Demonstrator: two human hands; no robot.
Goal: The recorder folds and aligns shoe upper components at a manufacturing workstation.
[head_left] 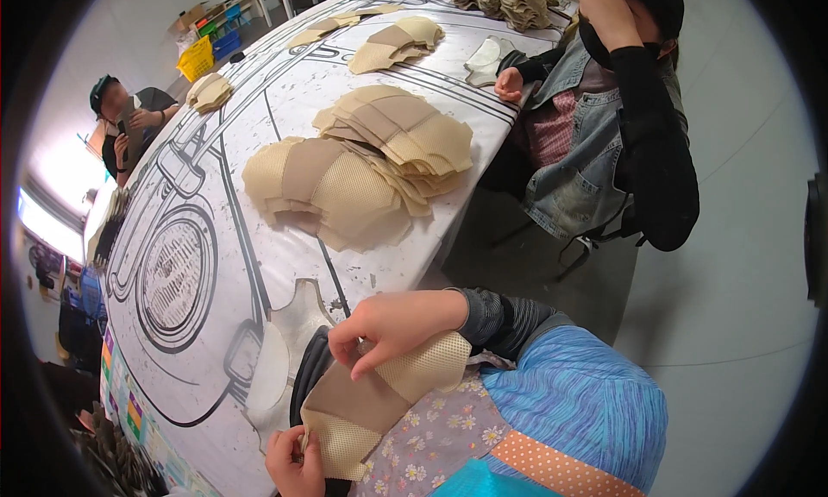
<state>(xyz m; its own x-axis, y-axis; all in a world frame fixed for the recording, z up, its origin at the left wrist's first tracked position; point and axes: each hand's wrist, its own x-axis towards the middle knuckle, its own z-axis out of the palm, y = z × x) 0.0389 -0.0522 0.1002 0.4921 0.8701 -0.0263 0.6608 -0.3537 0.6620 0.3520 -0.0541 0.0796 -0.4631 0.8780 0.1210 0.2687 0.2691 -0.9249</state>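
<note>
A beige mesh fabric piece point(355, 400) with a smooth brown middle band lies across my lap and the near table edge. My left hand point(295, 462) pinches its lower left corner between thumb and fingers. Over its upper part, my right hand point(388, 329) curls its fingers at the far edge, with the thumb against the band; its fingertips are partly hidden. Just beyond the piece are dark curved strips point(309, 368) and a pale, flat, shaped piece point(280, 350) on the table.
Overlapping stacks of similar beige pieces point(345, 182) lie on the printed white tablecloth point(250, 264). Smaller piles point(397, 44) are farther off. A co-worker in a denim vest point(565, 182) sits at the right edge; another person point(129, 122) is at far left. A yellow basket point(197, 59) stands beyond.
</note>
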